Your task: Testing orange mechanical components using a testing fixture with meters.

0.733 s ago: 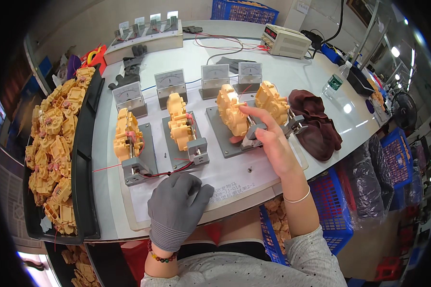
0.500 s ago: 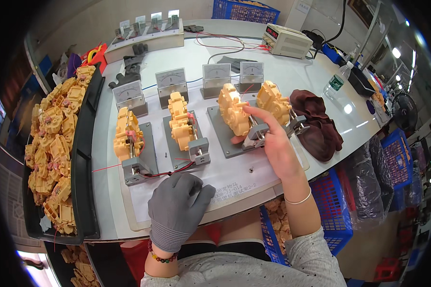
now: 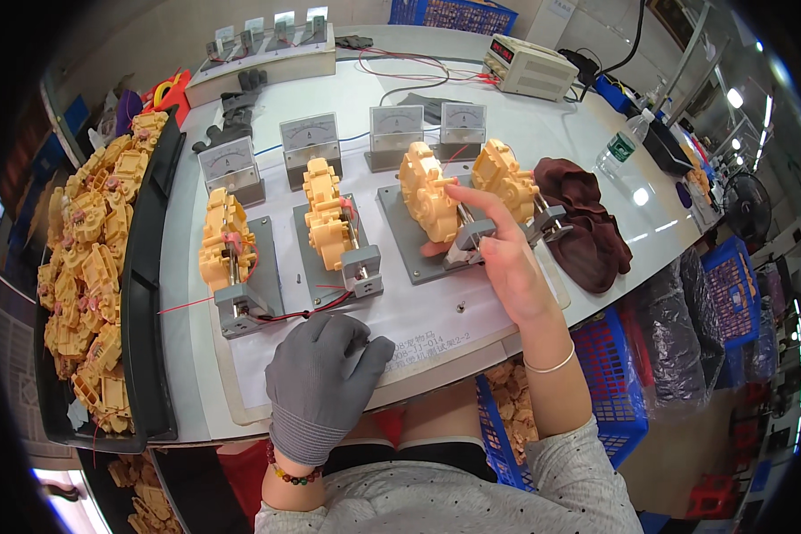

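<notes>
My bare right hand (image 3: 512, 267) is at the third test stand from the left. Its index finger presses the side of a yellow plastic gearbox (image 3: 429, 200), and another fingertip shows below that gearbox, beside the grey clamp block (image 3: 474, 236). Curled on the front of the white board is my left hand (image 3: 320, 369) in a grey glove, closed, with nothing visible in it. Red and black wires (image 3: 307, 312) run just beyond it. Two more gearboxes, the left one (image 3: 225, 240) and the second one (image 3: 327, 218), sit clamped on grey plates. The rightmost gearbox (image 3: 505, 178) stands beside my right hand.
Analog panel meters (image 3: 310, 142) stand behind the stands. A black tray (image 3: 142, 356) heaped with yellow gearboxes lies at left. A dark red cloth (image 3: 587, 231), a water bottle (image 3: 618, 151) and a power supply (image 3: 529, 67) are to the right. A small screw (image 3: 460, 308) lies on the paper.
The whole view has shifted slightly, so the bench appears a little higher and further left. Both hands keep nearly the same places and poses.
</notes>
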Action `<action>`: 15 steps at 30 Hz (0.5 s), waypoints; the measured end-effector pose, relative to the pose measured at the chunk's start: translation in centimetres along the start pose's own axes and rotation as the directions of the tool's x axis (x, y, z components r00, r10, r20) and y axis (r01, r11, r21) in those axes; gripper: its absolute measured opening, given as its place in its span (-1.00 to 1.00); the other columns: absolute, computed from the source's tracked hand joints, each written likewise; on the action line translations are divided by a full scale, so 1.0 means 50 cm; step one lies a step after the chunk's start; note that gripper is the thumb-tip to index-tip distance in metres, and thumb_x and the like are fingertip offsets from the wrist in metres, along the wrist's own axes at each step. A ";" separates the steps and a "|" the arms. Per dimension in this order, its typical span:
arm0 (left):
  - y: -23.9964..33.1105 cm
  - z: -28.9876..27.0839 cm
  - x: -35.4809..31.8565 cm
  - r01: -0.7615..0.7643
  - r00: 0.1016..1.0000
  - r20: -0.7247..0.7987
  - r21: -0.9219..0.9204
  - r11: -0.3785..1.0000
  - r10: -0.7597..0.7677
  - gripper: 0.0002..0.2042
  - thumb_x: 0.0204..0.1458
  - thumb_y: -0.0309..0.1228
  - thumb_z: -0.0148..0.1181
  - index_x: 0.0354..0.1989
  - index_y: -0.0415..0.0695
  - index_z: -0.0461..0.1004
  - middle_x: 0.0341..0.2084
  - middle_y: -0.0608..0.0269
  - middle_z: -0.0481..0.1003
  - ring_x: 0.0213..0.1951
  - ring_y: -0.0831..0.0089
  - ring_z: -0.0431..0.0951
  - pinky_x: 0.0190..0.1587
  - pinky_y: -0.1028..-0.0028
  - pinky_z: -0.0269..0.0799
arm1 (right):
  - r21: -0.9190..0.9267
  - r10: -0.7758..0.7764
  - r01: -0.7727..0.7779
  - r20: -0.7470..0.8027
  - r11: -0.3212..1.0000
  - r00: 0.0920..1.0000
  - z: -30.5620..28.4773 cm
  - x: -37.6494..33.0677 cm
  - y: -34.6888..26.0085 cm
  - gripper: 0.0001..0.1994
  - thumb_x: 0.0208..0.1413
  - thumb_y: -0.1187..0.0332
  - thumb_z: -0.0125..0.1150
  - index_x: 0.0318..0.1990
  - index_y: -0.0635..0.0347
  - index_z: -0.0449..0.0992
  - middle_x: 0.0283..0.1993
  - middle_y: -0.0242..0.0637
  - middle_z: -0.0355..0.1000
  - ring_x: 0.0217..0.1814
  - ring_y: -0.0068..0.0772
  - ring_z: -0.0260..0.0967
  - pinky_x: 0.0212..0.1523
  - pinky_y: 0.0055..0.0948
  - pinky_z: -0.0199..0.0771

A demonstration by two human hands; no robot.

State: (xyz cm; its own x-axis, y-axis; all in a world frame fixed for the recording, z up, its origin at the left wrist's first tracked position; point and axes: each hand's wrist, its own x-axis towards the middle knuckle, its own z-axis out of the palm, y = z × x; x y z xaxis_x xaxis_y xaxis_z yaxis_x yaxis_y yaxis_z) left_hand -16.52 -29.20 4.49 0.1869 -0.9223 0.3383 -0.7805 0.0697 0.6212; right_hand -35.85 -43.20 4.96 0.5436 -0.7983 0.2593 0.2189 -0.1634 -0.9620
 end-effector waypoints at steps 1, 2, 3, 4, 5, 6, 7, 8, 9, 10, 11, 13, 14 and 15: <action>0.002 0.002 0.002 0.015 1.000 -0.016 -0.006 1.000 -0.015 -0.84 -0.12 -0.34 0.32 -0.52 -0.13 0.50 -0.62 0.21 0.44 -0.51 0.28 0.47 -0.42 0.35 0.34 | 0.002 0.002 -0.002 -0.003 1.000 1.000 -0.001 -0.001 0.002 -0.40 0.03 0.27 0.06 0.30 0.13 0.26 0.29 -0.19 0.20 0.00 -0.28 0.47 0.10 -0.37 0.35; 0.001 0.003 0.001 0.014 1.000 -0.013 -0.006 1.000 -0.015 -0.84 -0.12 -0.34 0.32 -0.52 -0.13 0.50 -0.62 0.21 0.44 -0.51 0.28 0.47 -0.42 0.35 0.34 | -0.055 0.035 -0.036 -0.021 0.998 0.999 -0.001 -0.001 0.003 -0.40 0.05 0.25 0.04 0.31 0.14 0.23 0.25 -0.14 0.26 0.01 -0.28 0.48 0.13 -0.37 0.35; -0.002 0.005 0.000 0.003 1.000 -0.015 -0.005 1.000 -0.003 -0.84 -0.12 -0.34 0.32 -0.52 -0.13 0.50 -0.62 0.21 0.44 -0.51 0.27 0.47 -0.42 0.35 0.35 | -0.111 0.066 -0.070 -0.040 0.991 0.997 0.000 -0.002 0.003 -0.40 0.07 0.22 0.03 0.31 0.16 0.20 0.22 -0.09 0.31 0.01 -0.28 0.50 0.16 -0.36 0.36; -0.002 0.006 0.000 -0.009 1.000 -0.019 -0.005 1.000 0.009 -0.84 -0.12 -0.34 0.32 -0.52 -0.13 0.50 -0.61 0.21 0.45 -0.50 0.27 0.47 -0.42 0.35 0.35 | -0.112 0.067 -0.072 -0.042 0.991 0.997 0.003 -0.004 0.001 -0.40 0.07 0.22 0.03 0.31 0.16 0.20 0.22 -0.09 0.31 0.01 -0.28 0.50 0.16 -0.36 0.36; 0.000 0.007 0.001 -0.009 1.000 -0.018 -0.006 1.000 0.008 -0.84 -0.12 -0.34 0.32 -0.52 -0.13 0.50 -0.61 0.21 0.45 -0.50 0.27 0.47 -0.42 0.35 0.35 | -0.111 0.061 -0.067 -0.058 0.992 0.996 0.007 -0.008 -0.002 -0.40 0.06 0.29 0.05 0.31 0.14 0.20 0.25 -0.08 0.27 0.00 -0.31 0.50 0.12 -0.39 0.37; 0.002 0.007 0.002 0.007 1.000 -0.010 -0.011 1.000 -0.007 -0.85 -0.13 -0.34 0.32 -0.52 -0.13 0.50 -0.61 0.21 0.45 -0.50 0.28 0.47 -0.42 0.35 0.35 | -0.110 0.055 -0.063 -0.075 0.992 0.996 0.010 -0.011 -0.005 -0.40 0.04 0.35 0.08 0.32 0.12 0.20 0.29 -0.07 0.22 -0.01 -0.34 0.49 0.08 -0.42 0.39; 0.002 0.004 0.002 0.024 1.000 -0.005 -0.011 1.000 -0.024 -0.85 -0.13 -0.35 0.32 -0.52 -0.13 0.50 -0.61 0.21 0.45 -0.50 0.28 0.47 -0.42 0.36 0.34 | -0.107 0.054 -0.062 -0.070 0.992 0.996 0.015 -0.011 -0.008 -0.40 0.04 0.35 0.08 0.32 0.12 0.20 0.29 -0.07 0.22 -0.01 -0.34 0.49 0.08 -0.42 0.39; 0.000 0.003 0.000 0.027 1.000 -0.009 -0.006 1.000 -0.027 -0.85 -0.13 -0.35 0.32 -0.52 -0.13 0.50 -0.61 0.21 0.45 -0.50 0.28 0.47 -0.42 0.36 0.34 | -0.100 0.055 -0.061 -0.069 0.993 0.996 0.017 -0.012 -0.011 -0.37 0.02 0.38 0.17 0.31 0.11 0.20 0.27 -0.15 0.20 0.05 -0.35 0.43 0.05 -0.42 0.38; -0.003 0.005 -0.002 0.025 1.000 -0.016 -0.014 1.000 -0.025 -0.85 -0.13 -0.35 0.32 -0.52 -0.13 0.50 -0.61 0.21 0.45 -0.50 0.27 0.47 -0.42 0.36 0.34 | -0.091 0.056 -0.062 -0.067 0.994 0.996 0.019 -0.013 -0.012 -0.35 0.00 0.41 0.27 0.30 0.11 0.20 0.25 -0.22 0.18 0.11 -0.35 0.36 0.03 -0.42 0.38; -0.006 0.003 -0.002 0.019 0.999 -0.025 -0.025 1.000 -0.020 -0.84 -0.13 -0.35 0.32 -0.52 -0.14 0.49 -0.61 0.21 0.45 -0.50 0.27 0.47 -0.42 0.36 0.34 | -0.091 0.054 -0.059 -0.062 0.994 0.997 0.023 -0.024 -0.015 -0.35 0.00 0.41 0.27 0.30 0.11 0.20 0.25 -0.22 0.18 0.11 -0.35 0.36 0.03 -0.42 0.38; -0.004 0.004 -0.001 0.024 0.999 -0.031 -0.023 0.999 -0.024 -0.84 -0.13 -0.35 0.32 -0.52 -0.14 0.49 -0.61 0.21 0.45 -0.50 0.27 0.47 -0.42 0.36 0.34 | -0.284 -0.059 0.019 -0.135 0.959 0.989 0.023 -0.043 -0.016 -0.32 -0.01 0.39 0.28 0.31 0.14 0.17 0.21 -0.21 0.20 0.13 -0.36 0.31 0.04 -0.40 0.37; -0.002 0.006 0.000 -0.003 1.000 -0.022 -0.057 0.998 0.002 -0.84 -0.13 -0.35 0.33 -0.52 -0.14 0.49 -0.60 0.22 0.45 -0.50 0.27 0.47 -0.42 0.36 0.34 | -0.464 -0.179 0.080 -0.173 0.882 0.968 0.016 -0.074 -0.017 -0.29 -0.03 0.38 0.30 0.32 0.18 0.14 0.16 -0.21 0.22 0.15 -0.38 0.25 0.05 -0.39 0.36; -0.002 0.006 -0.001 0.006 1.000 -0.026 -0.054 0.999 -0.008 -0.84 -0.13 -0.35 0.33 -0.52 -0.14 0.49 -0.60 0.22 0.45 -0.50 0.27 0.47 -0.42 0.36 0.34 | -0.500 -0.250 0.109 -0.224 0.859 0.942 0.011 -0.086 -0.019 -0.28 -0.04 0.37 0.30 0.31 0.21 0.13 0.12 -0.20 0.23 0.14 -0.38 0.23 0.05 -0.37 0.35; -0.003 0.006 -0.001 -0.011 0.999 -0.033 -0.047 0.999 0.009 -0.83 -0.13 -0.35 0.33 -0.52 -0.14 0.49 -0.60 0.22 0.45 -0.50 0.26 0.47 -0.42 0.35 0.34 | -0.536 -0.320 0.134 -0.271 0.834 0.908 0.005 -0.092 -0.020 -0.27 -0.05 0.36 0.31 0.31 0.24 0.12 0.08 -0.20 0.24 0.14 -0.37 0.21 0.06 -0.35 0.34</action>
State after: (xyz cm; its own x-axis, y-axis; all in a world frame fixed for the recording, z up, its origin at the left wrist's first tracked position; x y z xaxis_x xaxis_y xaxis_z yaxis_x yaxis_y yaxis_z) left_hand -16.59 -29.31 4.15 0.1991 -0.9087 0.3669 -0.7534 0.0975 0.6502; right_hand -38.37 -39.22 4.77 0.2041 -0.8293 0.5202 -0.1786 -0.5541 -0.8131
